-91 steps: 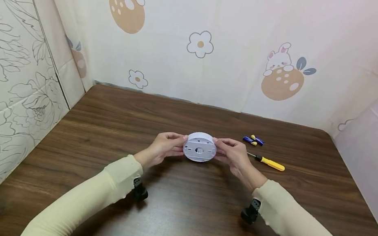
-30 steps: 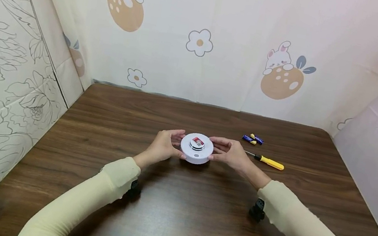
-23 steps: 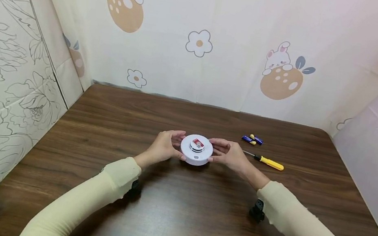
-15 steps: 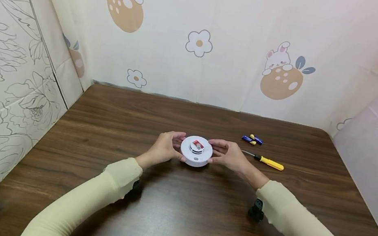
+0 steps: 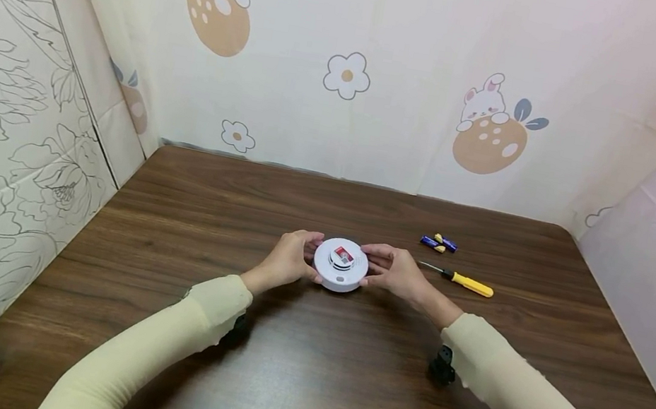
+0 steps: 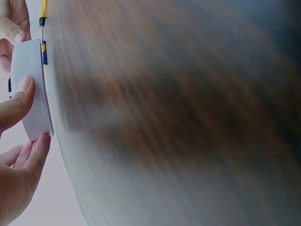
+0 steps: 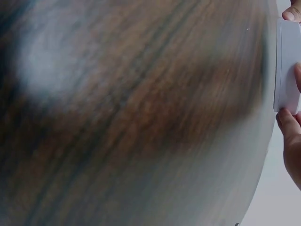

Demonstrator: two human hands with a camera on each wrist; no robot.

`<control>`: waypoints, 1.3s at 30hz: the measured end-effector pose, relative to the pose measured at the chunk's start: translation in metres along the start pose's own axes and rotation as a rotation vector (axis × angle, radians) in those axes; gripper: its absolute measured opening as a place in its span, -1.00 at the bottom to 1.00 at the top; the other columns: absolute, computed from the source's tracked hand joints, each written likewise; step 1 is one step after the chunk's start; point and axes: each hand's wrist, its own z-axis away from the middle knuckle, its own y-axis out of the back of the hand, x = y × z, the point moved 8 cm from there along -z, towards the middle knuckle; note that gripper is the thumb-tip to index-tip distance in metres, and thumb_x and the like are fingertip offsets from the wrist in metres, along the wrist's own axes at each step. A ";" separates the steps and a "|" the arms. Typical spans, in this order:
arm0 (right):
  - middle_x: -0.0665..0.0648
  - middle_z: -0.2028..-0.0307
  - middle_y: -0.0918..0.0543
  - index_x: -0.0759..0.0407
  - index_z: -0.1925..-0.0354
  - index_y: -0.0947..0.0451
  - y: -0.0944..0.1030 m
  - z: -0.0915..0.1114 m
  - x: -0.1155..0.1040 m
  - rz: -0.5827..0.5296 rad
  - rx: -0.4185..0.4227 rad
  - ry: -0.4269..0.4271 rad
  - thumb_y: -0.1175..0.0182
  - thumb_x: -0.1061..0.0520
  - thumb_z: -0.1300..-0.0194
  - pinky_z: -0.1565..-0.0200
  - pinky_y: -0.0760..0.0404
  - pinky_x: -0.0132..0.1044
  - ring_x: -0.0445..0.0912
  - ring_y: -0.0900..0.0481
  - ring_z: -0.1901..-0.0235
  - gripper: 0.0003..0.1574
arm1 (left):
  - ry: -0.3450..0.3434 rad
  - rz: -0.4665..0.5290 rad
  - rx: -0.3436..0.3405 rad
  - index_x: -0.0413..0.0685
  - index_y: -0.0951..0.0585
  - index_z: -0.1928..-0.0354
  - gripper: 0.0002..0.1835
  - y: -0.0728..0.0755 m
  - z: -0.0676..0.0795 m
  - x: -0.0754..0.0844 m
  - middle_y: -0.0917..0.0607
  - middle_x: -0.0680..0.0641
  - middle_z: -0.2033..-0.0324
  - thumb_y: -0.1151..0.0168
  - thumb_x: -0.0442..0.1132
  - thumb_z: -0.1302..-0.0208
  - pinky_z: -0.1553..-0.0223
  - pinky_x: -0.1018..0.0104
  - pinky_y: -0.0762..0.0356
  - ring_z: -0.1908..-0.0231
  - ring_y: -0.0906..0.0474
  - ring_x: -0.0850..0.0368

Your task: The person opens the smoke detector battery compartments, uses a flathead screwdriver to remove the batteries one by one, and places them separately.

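Note:
A round white smoke detector (image 5: 326,270) is held face up between both hands near the middle of the table. Its raised vented centre carries a red and white sticker, and a small grey button shows at the front. My left hand (image 5: 287,259) grips the left edge, thumb at the near side and fingers farther back. On the opposite edge my right hand (image 5: 399,273) grips it the same way. In the left wrist view the side wall of the smoke detector (image 6: 29,61) shows, with the thumb on it and fingertips at its lower end. Its underside is hidden in the head view.
Right of the hands lies a screwdriver (image 5: 470,284) with a yellow handle, its tip towards the right hand. Behind it are two blue and yellow batteries (image 5: 433,244) on the dark wood table (image 5: 312,388). A patterned curtain (image 5: 304,29) hangs at the table's back edge.
The smoke detector was tilted with its flat back showing; now it is turned face up. Over the last second both hands have brought it slightly lower and nearer. Screwdriver and batteries stay put.

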 end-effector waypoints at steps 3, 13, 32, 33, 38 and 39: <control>0.36 -0.24 -0.38 0.43 -0.23 -0.36 0.000 -0.001 0.002 -0.001 0.000 0.000 -0.40 0.44 0.02 -0.06 -0.48 -0.24 0.14 -0.36 -0.23 -0.19 | -0.004 -0.029 -0.006 -0.44 -0.45 -0.17 -0.13 -0.001 -0.001 0.000 -0.58 -0.26 0.06 -0.60 -0.48 0.34 0.09 0.35 -0.55 0.09 -0.60 -0.05; 0.37 -0.24 -0.36 0.43 -0.23 -0.35 -0.003 -0.002 0.004 0.026 -0.014 0.001 -0.39 0.46 0.02 -0.06 -0.47 -0.25 0.15 -0.35 -0.24 -0.19 | -0.005 -0.118 -0.021 -0.45 -0.45 -0.16 -0.12 -0.004 0.000 0.001 -0.57 -0.26 0.08 -0.63 -0.42 0.35 0.09 0.36 -0.55 0.08 -0.58 -0.03; 0.41 -0.22 -0.34 0.50 -0.21 -0.33 -0.006 -0.003 0.007 0.014 -0.032 0.075 -0.37 0.51 0.03 -0.08 -0.45 -0.24 0.20 -0.32 -0.24 -0.19 | -0.022 -0.183 -0.045 -0.46 -0.43 -0.17 -0.11 -0.007 -0.002 -0.001 -0.56 -0.27 0.06 -0.63 -0.40 0.32 0.09 0.36 -0.55 0.07 -0.56 -0.05; 0.42 -0.22 -0.34 0.50 -0.22 -0.32 -0.006 -0.003 0.006 0.014 -0.038 0.081 -0.36 0.51 0.03 -0.09 -0.45 -0.24 0.21 -0.32 -0.24 -0.19 | -0.018 -0.184 -0.049 -0.46 -0.42 -0.18 -0.11 -0.007 -0.002 -0.001 -0.56 -0.27 0.06 -0.63 -0.40 0.32 0.08 0.36 -0.55 0.06 -0.56 -0.05; 0.39 -0.29 -0.29 0.46 -0.29 -0.24 -0.007 -0.004 0.005 0.017 -0.069 0.079 -0.36 0.51 0.02 -0.12 -0.42 -0.24 0.18 -0.27 -0.28 -0.10 | 0.007 -0.196 -0.079 -0.47 -0.39 -0.20 -0.11 -0.007 -0.002 -0.002 -0.55 -0.29 0.03 -0.61 -0.40 0.27 0.06 0.36 -0.53 0.04 -0.54 -0.05; 0.38 -0.31 -0.27 0.44 -0.31 -0.21 -0.007 -0.003 0.004 0.017 -0.078 0.078 -0.36 0.51 0.02 -0.13 -0.41 -0.23 0.18 -0.25 -0.29 -0.07 | 0.010 -0.201 -0.090 -0.47 -0.37 -0.22 -0.10 -0.007 -0.001 -0.002 -0.55 -0.30 0.01 -0.60 -0.40 0.25 0.04 0.34 -0.53 0.03 -0.54 -0.05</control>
